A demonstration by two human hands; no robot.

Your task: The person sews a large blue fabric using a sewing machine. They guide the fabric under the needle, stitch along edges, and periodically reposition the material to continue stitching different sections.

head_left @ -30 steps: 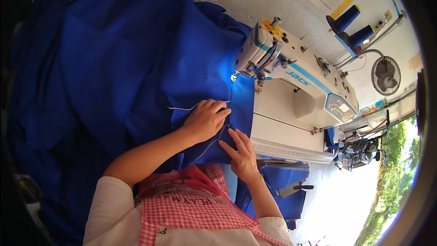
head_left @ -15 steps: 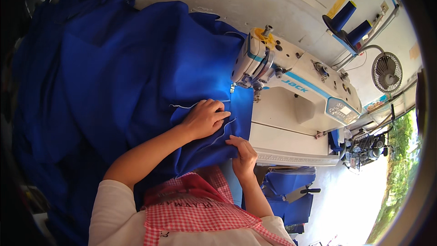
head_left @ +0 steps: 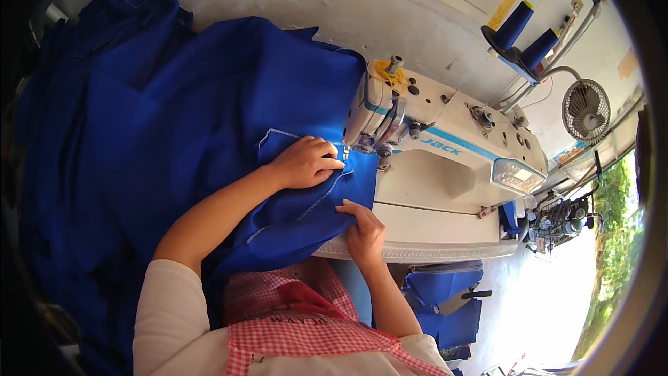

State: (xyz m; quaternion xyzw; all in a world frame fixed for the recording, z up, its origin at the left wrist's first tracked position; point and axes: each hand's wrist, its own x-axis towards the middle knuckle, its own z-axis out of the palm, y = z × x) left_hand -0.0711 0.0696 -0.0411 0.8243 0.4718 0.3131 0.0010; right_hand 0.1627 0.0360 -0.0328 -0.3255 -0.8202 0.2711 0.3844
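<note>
Blue fabric [head_left: 174, 132] with pale overlocked edges spreads over the bed of a white sewing machine [head_left: 445, 132]. Just left of the presser foot [head_left: 346, 154], my left hand [head_left: 304, 162] has its fingers curled and pressed onto the cloth, close to a stitched edge. Nearer my body, my right hand [head_left: 364, 235] pinches the fabric's right-hand edge between thumb and fingers. The foot rests at the cloth, between the machine head and my left hand; the needle tip is too small to make out.
Two blue thread cones [head_left: 515, 26] stand on a holder behind the machine, with a small fan [head_left: 586, 112] to their right. Folded blue pieces [head_left: 445, 299] lie below the table's front edge. A wall stands behind; daylight enters at right.
My left hand and the fabric under it have moved away from my body, closer to the presser foot. My right hand has moved slightly forward, too. The whole view has shifted a little.
</note>
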